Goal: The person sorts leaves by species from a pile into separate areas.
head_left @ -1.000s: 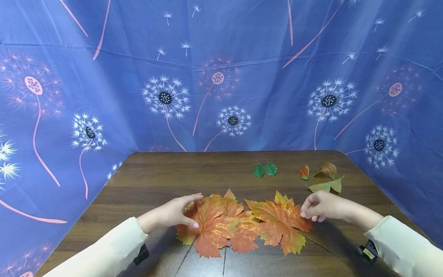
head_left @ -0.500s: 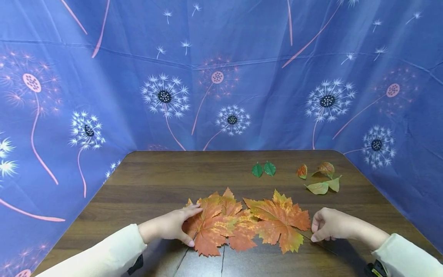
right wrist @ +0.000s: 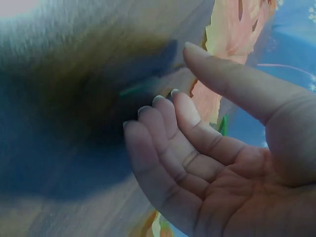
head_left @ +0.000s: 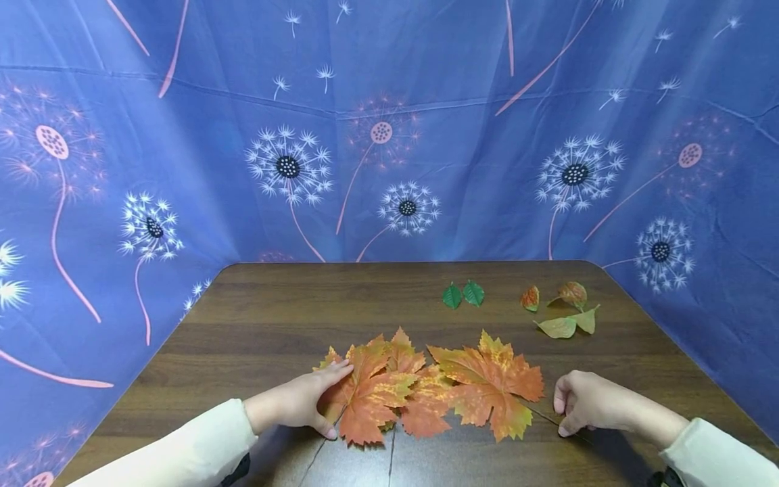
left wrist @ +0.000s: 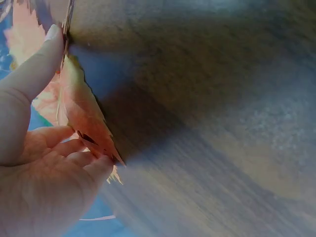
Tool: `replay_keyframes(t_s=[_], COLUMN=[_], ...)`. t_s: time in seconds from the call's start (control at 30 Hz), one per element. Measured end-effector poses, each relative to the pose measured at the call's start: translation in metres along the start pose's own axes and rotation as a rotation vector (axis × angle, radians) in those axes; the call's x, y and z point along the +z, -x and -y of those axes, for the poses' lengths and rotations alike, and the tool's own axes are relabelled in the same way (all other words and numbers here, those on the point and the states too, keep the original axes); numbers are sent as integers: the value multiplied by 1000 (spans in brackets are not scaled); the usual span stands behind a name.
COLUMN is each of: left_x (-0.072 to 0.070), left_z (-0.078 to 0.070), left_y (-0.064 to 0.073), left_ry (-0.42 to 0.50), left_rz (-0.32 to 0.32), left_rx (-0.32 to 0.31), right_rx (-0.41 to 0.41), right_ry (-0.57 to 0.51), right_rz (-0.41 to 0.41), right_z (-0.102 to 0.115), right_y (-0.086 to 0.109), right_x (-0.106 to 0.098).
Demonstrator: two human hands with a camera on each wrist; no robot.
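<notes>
A row of overlapping orange-yellow artificial maple leaves lies across the table. My left hand is at the left end of the leftmost leaf, its fingers spread along the leaf's edge. In the left wrist view, the thumb lies by the stem and the fingertips touch the bowed edge of the leaf. My right hand is low over the table, beside the stem of the rightmost leaf. In the right wrist view its fingers are loosely bent, with a gap between thumb and index finger.
Two small green leaves lie toward the back of the wooden table. At the back right are a small red-orange leaf, a brownish leaf and pale green leaves. A blue dandelion-print cloth hangs behind the table.
My right hand has moved from the rightmost leaf's edge, right and toward me, to its stem. My left hand has come lower onto the leftmost leaf, and its thumb has shifted toward me.
</notes>
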State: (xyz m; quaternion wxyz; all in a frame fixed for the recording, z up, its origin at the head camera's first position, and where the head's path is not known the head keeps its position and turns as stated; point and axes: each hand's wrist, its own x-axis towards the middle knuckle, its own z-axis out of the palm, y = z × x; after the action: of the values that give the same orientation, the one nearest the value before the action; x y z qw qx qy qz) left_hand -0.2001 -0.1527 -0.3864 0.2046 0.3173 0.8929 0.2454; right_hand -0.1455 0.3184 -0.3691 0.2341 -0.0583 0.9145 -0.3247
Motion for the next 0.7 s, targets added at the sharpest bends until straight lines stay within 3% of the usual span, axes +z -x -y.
replay_keyframes(t_s=[0.17, 0.43, 0.7], left_x=[0, 0, 3], left_z=[-1, 0, 2], left_y=[1, 1, 0], left_ry=[-18, -9, 3], left_rz=[7, 3, 0], left_rx=[7, 7, -11], right_rx=[-25, -72, -67], right_ry=[-30, 126, 61], right_rz=[42, -74, -20], right_z=[0, -1, -1], right_y=[4, 6, 8], right_x=[5, 19, 21])
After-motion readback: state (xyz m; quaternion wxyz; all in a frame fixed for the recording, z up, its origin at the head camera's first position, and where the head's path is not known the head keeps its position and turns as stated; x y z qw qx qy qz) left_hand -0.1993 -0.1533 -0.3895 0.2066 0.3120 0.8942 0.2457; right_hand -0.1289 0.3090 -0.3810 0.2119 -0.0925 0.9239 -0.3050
